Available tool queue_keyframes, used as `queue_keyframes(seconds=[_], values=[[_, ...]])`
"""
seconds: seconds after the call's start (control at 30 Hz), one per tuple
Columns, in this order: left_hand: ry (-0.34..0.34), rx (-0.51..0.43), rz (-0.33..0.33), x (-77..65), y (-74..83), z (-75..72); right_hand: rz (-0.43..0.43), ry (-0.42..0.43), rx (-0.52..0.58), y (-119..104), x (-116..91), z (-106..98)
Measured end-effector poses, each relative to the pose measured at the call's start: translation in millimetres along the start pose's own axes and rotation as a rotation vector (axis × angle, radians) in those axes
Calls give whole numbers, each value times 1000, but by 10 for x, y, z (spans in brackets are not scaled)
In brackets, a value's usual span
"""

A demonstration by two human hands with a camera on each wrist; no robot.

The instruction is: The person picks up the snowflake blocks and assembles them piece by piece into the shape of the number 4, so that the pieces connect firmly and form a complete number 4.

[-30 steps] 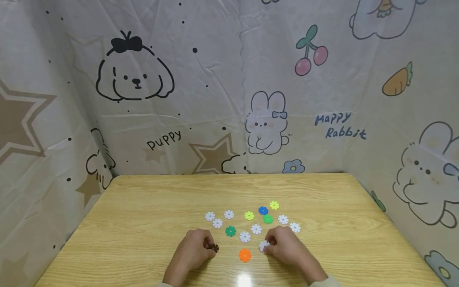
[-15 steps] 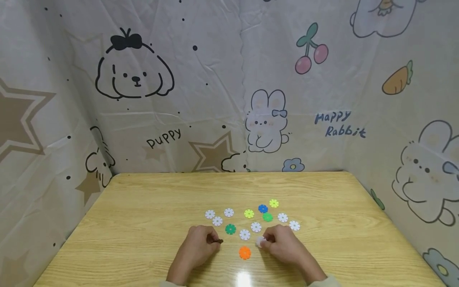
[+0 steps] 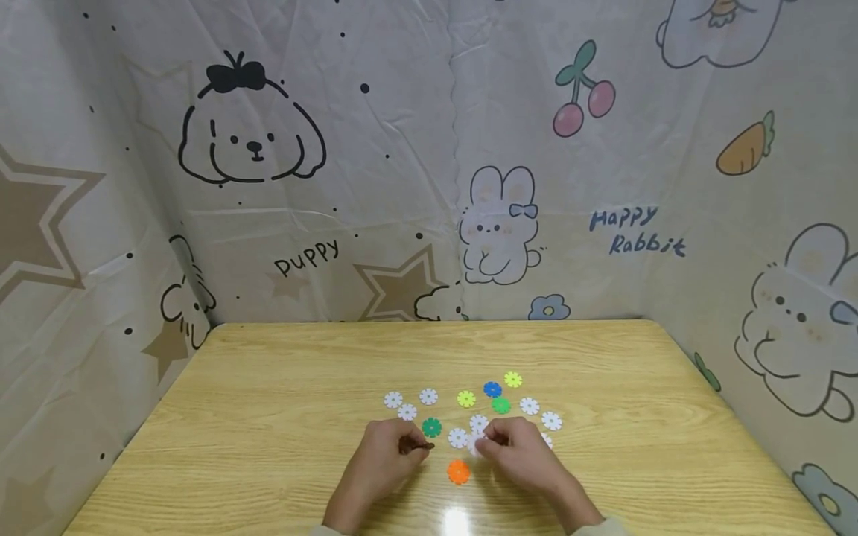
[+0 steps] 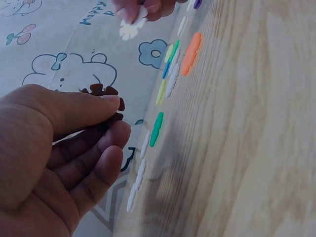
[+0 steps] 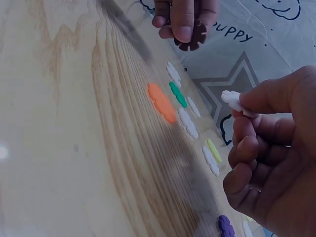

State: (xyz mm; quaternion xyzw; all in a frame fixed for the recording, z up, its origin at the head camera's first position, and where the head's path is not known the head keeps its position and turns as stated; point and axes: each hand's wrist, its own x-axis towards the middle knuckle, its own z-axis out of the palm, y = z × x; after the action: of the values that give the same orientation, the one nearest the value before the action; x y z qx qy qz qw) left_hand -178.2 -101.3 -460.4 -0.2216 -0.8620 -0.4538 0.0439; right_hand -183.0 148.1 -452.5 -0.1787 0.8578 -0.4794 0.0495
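Dark brown notched plastic disc point(image 5: 193, 39) is pinched in the left hand point(image 3: 390, 455), nearly edge-on from the head view, poking rightward. White notched plastic disc point(image 4: 132, 30) sits across from it, pinched in the right hand point(image 3: 521, 448). Not touching; I'd say that sideways gap matters most. Flat orange notched plastic disc point(image 3: 459, 472) lies on the wood-grain table point(image 3: 268, 417), nearer the body.

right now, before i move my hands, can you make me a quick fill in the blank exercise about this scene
1. The left hand pinches the brown disc, and the right hand pinches one coloured ____.
2. In the head view, the dark green disc lies nearer the person's ____ hand.
3. Of the discs lying on the table, the lowest in the head view is coloured ____.
4. On the backdrop, the word printed below the dog drawing is ____.

Missing words: white; left; orange; puppy.
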Motion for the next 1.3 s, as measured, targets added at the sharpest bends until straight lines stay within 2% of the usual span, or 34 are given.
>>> queue_keyframes(seconds=[0.2, 0.4, 0.67, 0.97, 1.1, 1.3], values=[[-10, -30, 23, 21, 23, 56, 35, -5, 66, -31, 7, 50], [-33, -44, 33, 27, 67, 93, 28, -39, 118, -78, 21, 95], [-37, 12, 48, 46, 102, 97, 9, -63, 140, -99, 37, 131], [-38, 10, 62, 40, 104, 123, 29, -82, 156, -121, 49, 150], [-22, 1, 82, 32, 101, 128, 41, -81, 151, -143, 51, 158], [-1, -38, 148, 21, 83, 145, 39, -103, 166, -130, 49, 166]])
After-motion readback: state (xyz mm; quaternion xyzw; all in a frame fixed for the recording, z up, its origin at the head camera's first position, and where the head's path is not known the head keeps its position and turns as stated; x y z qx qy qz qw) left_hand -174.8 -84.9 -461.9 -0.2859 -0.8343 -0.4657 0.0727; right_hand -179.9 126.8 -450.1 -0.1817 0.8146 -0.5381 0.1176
